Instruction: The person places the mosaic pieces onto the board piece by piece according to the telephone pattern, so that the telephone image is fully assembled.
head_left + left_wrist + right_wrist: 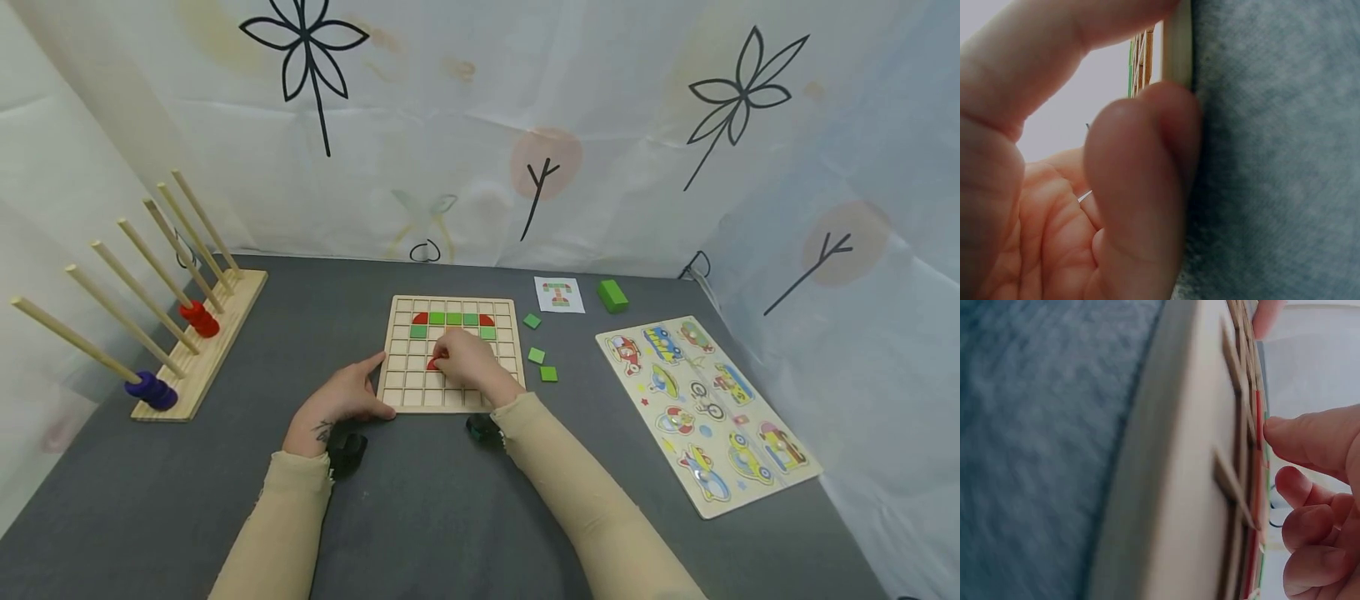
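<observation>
A wooden grid board (405, 401) lies on the table, with red and green tiles in its upper rows. My left hand (347, 402) grips its near left corner, thumb at the near edge and a finger at the left edge. In the left wrist view the thumb (1138, 181) touches the board's side (1177, 50). Over the middle of the board, my right hand (468, 362) pinches a red tile (432, 365) with rounded edge. The right wrist view has a fingertip against this red tile (1259, 419), the other visible fingers curled; part of the pinch is hidden.
Loose green tiles (536, 355), a pattern card (567, 307) and a green block (612, 295) lie right of the board. A picture puzzle (705, 505) sits farther right. At left stands a wooden peg rack (197, 379) with red and purple rings.
</observation>
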A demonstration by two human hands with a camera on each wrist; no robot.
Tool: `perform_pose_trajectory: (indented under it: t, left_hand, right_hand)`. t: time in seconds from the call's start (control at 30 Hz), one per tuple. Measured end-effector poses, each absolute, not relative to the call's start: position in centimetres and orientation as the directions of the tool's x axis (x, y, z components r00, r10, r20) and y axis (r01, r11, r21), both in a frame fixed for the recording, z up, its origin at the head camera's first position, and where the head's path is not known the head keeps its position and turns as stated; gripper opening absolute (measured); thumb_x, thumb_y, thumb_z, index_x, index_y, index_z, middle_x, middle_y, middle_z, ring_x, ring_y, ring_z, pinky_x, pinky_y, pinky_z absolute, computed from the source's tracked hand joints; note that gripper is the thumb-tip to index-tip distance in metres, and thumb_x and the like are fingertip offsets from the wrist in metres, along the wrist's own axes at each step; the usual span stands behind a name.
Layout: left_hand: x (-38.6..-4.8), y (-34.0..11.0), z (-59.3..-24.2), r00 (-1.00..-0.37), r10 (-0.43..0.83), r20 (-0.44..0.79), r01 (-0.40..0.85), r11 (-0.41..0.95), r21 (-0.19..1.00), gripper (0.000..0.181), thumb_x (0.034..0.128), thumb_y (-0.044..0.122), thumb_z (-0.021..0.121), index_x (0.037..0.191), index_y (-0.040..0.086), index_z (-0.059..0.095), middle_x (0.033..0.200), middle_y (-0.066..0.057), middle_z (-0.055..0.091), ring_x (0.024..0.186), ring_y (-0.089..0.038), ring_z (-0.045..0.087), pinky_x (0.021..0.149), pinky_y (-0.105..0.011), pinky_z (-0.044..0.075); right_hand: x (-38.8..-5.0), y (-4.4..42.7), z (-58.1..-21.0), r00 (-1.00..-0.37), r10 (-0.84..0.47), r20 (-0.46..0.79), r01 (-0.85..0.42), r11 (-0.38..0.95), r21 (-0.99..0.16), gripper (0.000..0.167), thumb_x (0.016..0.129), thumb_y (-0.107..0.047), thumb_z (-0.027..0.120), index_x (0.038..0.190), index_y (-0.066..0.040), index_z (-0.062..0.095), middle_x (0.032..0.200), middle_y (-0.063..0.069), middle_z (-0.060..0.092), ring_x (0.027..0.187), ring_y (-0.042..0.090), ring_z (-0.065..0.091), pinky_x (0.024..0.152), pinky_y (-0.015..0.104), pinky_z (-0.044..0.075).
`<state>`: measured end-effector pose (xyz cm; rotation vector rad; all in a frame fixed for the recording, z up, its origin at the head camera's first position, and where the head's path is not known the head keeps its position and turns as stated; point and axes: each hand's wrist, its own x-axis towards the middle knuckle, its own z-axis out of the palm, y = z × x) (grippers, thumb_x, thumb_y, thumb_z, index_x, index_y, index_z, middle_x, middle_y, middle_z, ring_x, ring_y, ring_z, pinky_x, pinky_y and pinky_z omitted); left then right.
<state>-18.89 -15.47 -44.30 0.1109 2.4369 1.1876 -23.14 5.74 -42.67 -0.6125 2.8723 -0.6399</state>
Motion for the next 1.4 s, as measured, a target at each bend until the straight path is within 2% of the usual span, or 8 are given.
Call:
perform_pose_trajectory:
  t: [0.07,0.13,0.27,0.37,0.47,0.73,1.0,1.4]
  left_hand:
    - [-18.9,-15.5,-44.3,-0.906,0.252,-0.339,-0.111,0.633,0.766,0.104,0.0662,0.010,0.080,0.149,0.008,0.018,0.057,-0.002,0.049,0.047,-0.014,0.043,0.048,-0.030,0.039]
    - [-18.8,-15.4,-44.3,-0.905,0.258,-0.337,-0.107,0.629,0.770,0.104,0.0663,0.010,0.080,0.149,0.007,0.017,0.057,-0.002,0.049,0.047,-0.014,0.043,0.048,-0.030,0.038]
    - [-18.7,-15.4,-44.3,-0.908,0.264,-0.324,-0.095,0.625,0.775,0.104,0.0659,0.009,0.080,0.149,0.007,0.017,0.056,-0.002,0.049,0.046,-0.014,0.042,0.048,-0.030,0.039]
    - [-18.7,-15.5,-44.4,-0.912,0.263,-0.316,-0.089,0.626,0.775,0.104,0.0656,0.009,0.080,0.149,0.007,0.017,0.056,-0.003,0.049,0.046,-0.014,0.043,0.048,-0.030,0.039]
    - [-18.7,-15.5,-44.4,-0.914,0.258,-0.313,-0.086,0.630,0.772,0.104,0.0653,0.009,0.081,0.149,0.007,0.018,0.057,-0.003,0.050,0.047,-0.014,0.043,0.048,-0.030,0.039]
    - [-18.8,-15.6,-44.6,-0.912,0.263,-0.314,-0.077,0.642,0.763,0.105,0.0650,0.010,0.081,0.148,0.007,0.018,0.059,-0.004,0.052,0.049,-0.014,0.045,0.049,-0.029,0.039]
    - [-18.9,-15.7,-44.5,-0.908,0.274,-0.317,-0.076,0.637,0.767,0.105,0.0644,0.009,0.081,0.148,0.006,0.018,0.060,-0.004,0.052,0.049,-0.014,0.045,0.049,-0.029,0.039]
    - [-18.9,-15.7,-44.5,-0.913,0.264,-0.311,-0.076,0.640,0.765,0.104,0.0647,0.009,0.081,0.148,0.005,0.019,0.061,-0.005,0.050,0.051,-0.014,0.044,0.049,-0.029,0.038]
  right_hand:
    - [-23.1,6.2,-42.5,-0.915,-0.402,-0.028,-0.337,0.802,-0.493,0.013,0.088,-0.021,0.060,0.093,-0.013,0.070,0.094,0.000,0.062,0.078,0.014,0.054,0.068,0.029,0.044]
    - [-23.0,7.0,-42.4,-0.929,-0.370,0.002,-0.291,0.727,-0.623,0.016,0.087,-0.018,0.062,0.098,-0.010,0.068,0.092,0.002,0.062,0.075,0.016,0.053,0.065,0.029,0.043]
    - [-22.8,9.4,-42.0,-0.949,-0.309,0.065,-0.172,0.335,-0.926,0.030,0.083,-0.007,0.065,0.112,0.002,0.060,0.081,0.002,0.059,0.062,0.018,0.049,0.058,0.026,0.041]
    - [-22.3,11.6,-41.9,-0.953,-0.287,0.095,-0.111,0.039,-0.993,0.045,0.081,0.003,0.064,0.122,0.007,0.048,0.076,-0.001,0.057,0.054,0.012,0.045,0.052,0.022,0.036]
    - [-21.7,13.9,-42.1,-0.959,-0.265,0.102,-0.091,-0.054,-0.994,0.054,0.080,0.007,0.062,0.130,0.006,0.041,0.073,-0.005,0.058,0.050,0.005,0.040,0.049,0.021,0.030]
    - [-20.3,19.7,-43.2,-0.987,-0.162,-0.017,-0.009,0.161,-0.987,0.065,0.076,0.006,0.066,0.134,0.003,0.038,0.070,-0.005,0.056,0.049,0.003,0.039,0.047,0.021,0.031]
    - [-20.1,22.9,-44.5,-0.986,-0.083,-0.147,0.098,0.432,-0.896,0.061,0.073,0.003,0.069,0.130,0.003,0.045,0.063,-0.005,0.053,0.052,0.006,0.044,0.051,0.022,0.036]
    - [-20.2,22.3,-44.7,-0.972,-0.028,-0.231,0.173,0.579,-0.797,0.053,0.070,0.002,0.070,0.121,0.004,0.057,0.058,-0.003,0.048,0.048,0.008,0.039,0.048,0.025,0.033]
